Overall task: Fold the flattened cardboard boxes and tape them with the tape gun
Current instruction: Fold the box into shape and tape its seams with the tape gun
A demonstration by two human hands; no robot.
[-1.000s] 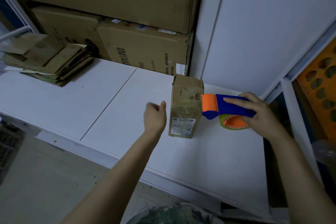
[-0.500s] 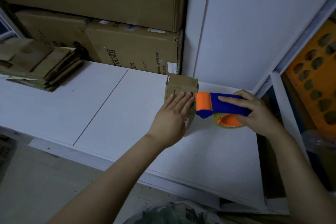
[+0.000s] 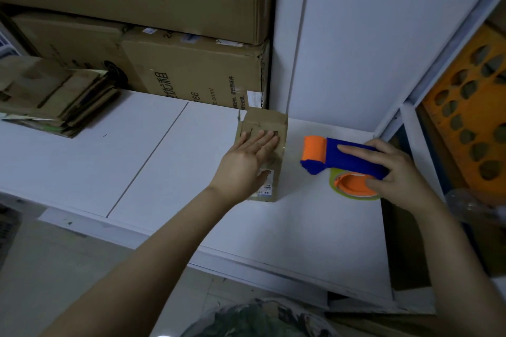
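Observation:
A small folded cardboard box with a white shipping label stands on the white table. My left hand lies flat on the box's near face, fingers spread and pressed against it. To the right, my right hand grips the blue and orange tape gun, whose tape roll rests on the table. The orange roller end of the tape gun points at the box, a short gap away from its right side. A stack of flattened cardboard boxes lies at the far left of the table.
Large brown cartons are stacked against the back of the table, with a white wall panel to their right. An orange perforated tray sits on a shelf at the right. The floor lies below the table's front edge.
My left hand reached from beside the box and now presses flat on its face. The tape gun has pulled a little to the right, away from the box's side.

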